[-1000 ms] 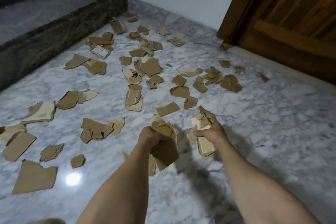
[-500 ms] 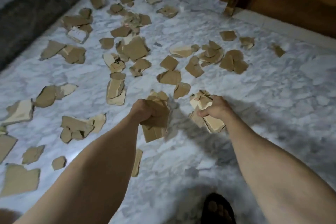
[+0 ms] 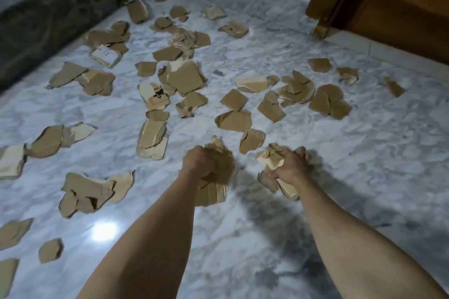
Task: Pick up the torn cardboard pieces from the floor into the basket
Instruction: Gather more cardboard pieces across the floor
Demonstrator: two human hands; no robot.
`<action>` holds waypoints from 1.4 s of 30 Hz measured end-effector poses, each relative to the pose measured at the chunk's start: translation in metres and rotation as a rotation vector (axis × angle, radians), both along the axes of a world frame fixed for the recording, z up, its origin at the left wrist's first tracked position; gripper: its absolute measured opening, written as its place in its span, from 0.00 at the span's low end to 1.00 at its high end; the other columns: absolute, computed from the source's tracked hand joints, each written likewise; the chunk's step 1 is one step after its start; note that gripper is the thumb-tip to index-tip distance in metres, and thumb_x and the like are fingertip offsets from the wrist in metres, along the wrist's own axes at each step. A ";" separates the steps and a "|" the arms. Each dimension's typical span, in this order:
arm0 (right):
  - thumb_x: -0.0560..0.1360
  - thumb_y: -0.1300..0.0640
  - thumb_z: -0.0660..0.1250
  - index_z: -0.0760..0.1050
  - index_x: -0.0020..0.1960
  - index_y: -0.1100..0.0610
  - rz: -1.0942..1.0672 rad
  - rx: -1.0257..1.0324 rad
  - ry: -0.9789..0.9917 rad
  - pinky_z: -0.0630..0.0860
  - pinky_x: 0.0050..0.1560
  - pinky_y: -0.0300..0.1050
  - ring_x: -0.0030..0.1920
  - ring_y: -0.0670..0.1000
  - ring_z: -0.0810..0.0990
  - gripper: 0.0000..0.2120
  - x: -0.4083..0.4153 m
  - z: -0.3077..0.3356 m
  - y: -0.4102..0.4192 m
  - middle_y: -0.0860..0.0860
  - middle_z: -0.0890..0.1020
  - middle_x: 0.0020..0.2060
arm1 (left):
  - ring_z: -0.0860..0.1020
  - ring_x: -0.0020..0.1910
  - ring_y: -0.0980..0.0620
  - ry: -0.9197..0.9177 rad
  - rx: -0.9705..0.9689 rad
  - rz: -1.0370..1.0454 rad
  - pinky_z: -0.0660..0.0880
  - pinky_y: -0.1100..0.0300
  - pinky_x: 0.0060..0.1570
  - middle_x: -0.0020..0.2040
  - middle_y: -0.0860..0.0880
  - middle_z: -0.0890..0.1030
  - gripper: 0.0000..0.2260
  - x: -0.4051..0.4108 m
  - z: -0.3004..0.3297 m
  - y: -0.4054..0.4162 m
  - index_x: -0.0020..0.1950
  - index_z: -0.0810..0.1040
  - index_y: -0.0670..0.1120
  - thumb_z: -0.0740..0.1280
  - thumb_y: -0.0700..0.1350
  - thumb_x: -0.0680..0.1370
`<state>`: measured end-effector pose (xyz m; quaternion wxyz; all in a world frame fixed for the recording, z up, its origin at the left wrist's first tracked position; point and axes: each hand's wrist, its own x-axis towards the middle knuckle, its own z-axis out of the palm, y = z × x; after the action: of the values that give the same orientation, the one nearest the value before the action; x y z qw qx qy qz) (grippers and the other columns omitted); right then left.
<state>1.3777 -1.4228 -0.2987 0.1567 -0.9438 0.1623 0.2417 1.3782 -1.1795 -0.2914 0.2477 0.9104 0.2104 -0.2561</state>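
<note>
- Left hand (image 3: pixel 199 162) at frame centre: fingers curling tight round a bundle of brown cardboard (image 3: pixel 215 178), pieces sticking out above and below the fist.
- Right hand (image 3: pixel 290 167) just to its right: fingers and thumb clamping a paler wad of torn pieces (image 3: pixel 272 161), more hanging beneath the palm.
- Both forearms reaching in from the lower edge, casting dark shadows on the marble floor (image 3: pixel 364 153).
- Loose cardboard scraps (image 3: pixel 185 77) lying scattered across the upper and left parts of the frame.
- Dark stone step (image 3: pixel 60 14) running along the upper left; wooden door (image 3: pixel 401 7) standing at the upper right.
</note>
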 end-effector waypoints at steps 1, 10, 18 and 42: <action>0.65 0.46 0.80 0.68 0.71 0.51 0.005 -0.003 0.004 0.67 0.64 0.54 0.66 0.61 0.64 0.38 0.000 0.000 0.001 0.56 0.65 0.63 | 0.80 0.58 0.41 -0.001 -0.021 0.023 0.77 0.55 0.52 0.58 0.41 0.81 0.18 -0.001 -0.002 -0.001 0.59 0.77 0.40 0.74 0.46 0.73; 0.63 0.54 0.83 0.71 0.69 0.57 -0.210 0.312 0.003 0.76 0.57 0.49 0.61 0.60 0.78 0.38 -0.027 -0.004 0.012 0.56 0.78 0.64 | 0.79 0.58 0.42 0.025 -0.280 0.270 0.78 0.51 0.59 0.58 0.43 0.79 0.26 -0.040 0.006 0.026 0.60 0.77 0.42 0.79 0.48 0.66; 0.64 0.59 0.83 0.60 0.76 0.53 0.461 0.490 0.206 0.72 0.63 0.46 0.69 0.55 0.72 0.48 -0.075 0.045 0.122 0.53 0.70 0.73 | 0.80 0.51 0.40 -0.122 -0.570 0.605 0.80 0.49 0.47 0.55 0.39 0.81 0.23 -0.096 0.017 0.124 0.62 0.78 0.37 0.79 0.38 0.70; 0.70 0.55 0.76 0.69 0.68 0.54 0.410 0.072 -0.111 0.78 0.53 0.51 0.60 0.61 0.79 0.30 -0.037 0.033 0.081 0.57 0.80 0.61 | 0.82 0.51 0.39 -0.112 -0.690 0.555 0.82 0.48 0.44 0.55 0.39 0.84 0.27 -0.056 0.007 0.086 0.60 0.80 0.37 0.83 0.43 0.65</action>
<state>1.3410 -1.3413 -0.2657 0.1468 -0.9626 -0.0505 0.2220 1.3226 -1.0939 -0.2842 0.6075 0.6959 0.3350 -0.1855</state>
